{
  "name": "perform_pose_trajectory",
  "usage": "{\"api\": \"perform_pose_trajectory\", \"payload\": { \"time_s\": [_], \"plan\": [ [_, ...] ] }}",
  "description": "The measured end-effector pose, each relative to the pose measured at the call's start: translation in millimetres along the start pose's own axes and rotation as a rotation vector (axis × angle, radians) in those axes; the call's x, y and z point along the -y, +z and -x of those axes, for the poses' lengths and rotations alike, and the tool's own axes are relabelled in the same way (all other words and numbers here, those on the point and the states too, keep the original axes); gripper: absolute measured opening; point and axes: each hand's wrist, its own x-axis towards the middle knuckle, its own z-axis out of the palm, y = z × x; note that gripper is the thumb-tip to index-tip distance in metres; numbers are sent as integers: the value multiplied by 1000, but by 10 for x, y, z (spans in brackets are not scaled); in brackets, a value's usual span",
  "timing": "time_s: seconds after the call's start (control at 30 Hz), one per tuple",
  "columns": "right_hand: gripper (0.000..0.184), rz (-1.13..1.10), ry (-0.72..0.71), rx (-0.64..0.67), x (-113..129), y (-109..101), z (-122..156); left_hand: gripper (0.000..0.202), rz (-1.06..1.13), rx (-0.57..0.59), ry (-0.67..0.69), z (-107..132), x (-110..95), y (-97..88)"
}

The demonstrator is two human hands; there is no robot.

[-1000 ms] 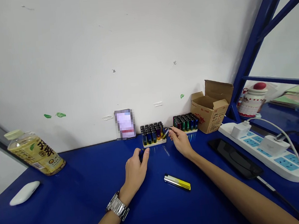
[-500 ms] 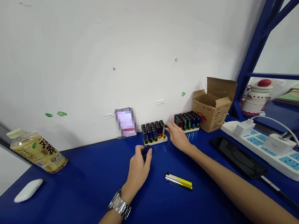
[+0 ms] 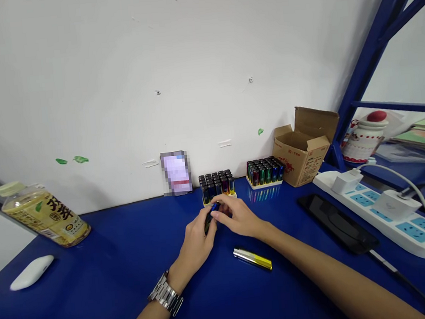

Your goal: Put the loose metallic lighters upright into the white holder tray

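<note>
My left hand [image 3: 194, 244], with a metal watch on its wrist, is closed around a dark blue lighter [image 3: 214, 208]. My right hand [image 3: 243, 217] meets it there, thumb and fingers pinching the lighter's upper end; the fingertips partly hide it. Just behind my hands stands a tray of upright lighters [image 3: 210, 192] with black tops, its front edge largely covered by my fingers. To its right is a second tray of coloured lighters [image 3: 264, 172]. A yellow and silver lighter [image 3: 252, 258] lies on the blue table in front of my right hand.
A phone [image 3: 176, 172] leans on the wall behind. Left are a tilted-looking drink bottle [image 3: 48, 213] and a white case [image 3: 32, 272]. Right are an open cardboard box [image 3: 301, 154], a black phone [image 3: 337, 223] and a white power strip [image 3: 384, 214] with cables.
My right hand has left the end of the left lighter tray and come toward me and left, onto the lighter in my left hand. The left hand keeps its hold.
</note>
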Motion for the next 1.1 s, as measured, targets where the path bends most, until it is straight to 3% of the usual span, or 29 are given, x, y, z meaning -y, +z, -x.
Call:
{"api": "perform_pose_trajectory", "payload": {
  "time_s": [0.1,0.2,0.3,0.4,0.53,0.67,0.83,0.93,1.0,1.1],
  "plan": [
    [19,-225,91,-81,6,102,-15,33,-30,-8,30,16,-9,21],
    [23,-363,230,-335,-160,23,-38,34,-104,-130,22,20,-37,26],
    [26,-313,253,-533,-376,-156,-31,27,-151,-28,105,24,-102,-10],
    [24,-226,273,-428,-495,-271,-9,32,-196,176,181,36,-186,-66],
    [19,10,226,-288,-470,-262,-17,34,-186,387,210,47,-259,-115],
    [24,135,210,-329,-414,-215,-53,28,-124,448,173,47,-262,-120],
    [29,130,136,-299,-406,-167,-59,23,-5,404,57,28,-210,-80],
    [35,133,100,-291,-358,-162,-33,22,123,278,-90,-2,-159,-45],
    [26,147,96,-272,-284,-181,-9,22,234,163,-172,-24,-113,-27],
    [14,126,25,-3,-130,-201,24,26,374,9,-230,-48,-42,-11]
  ]
}}
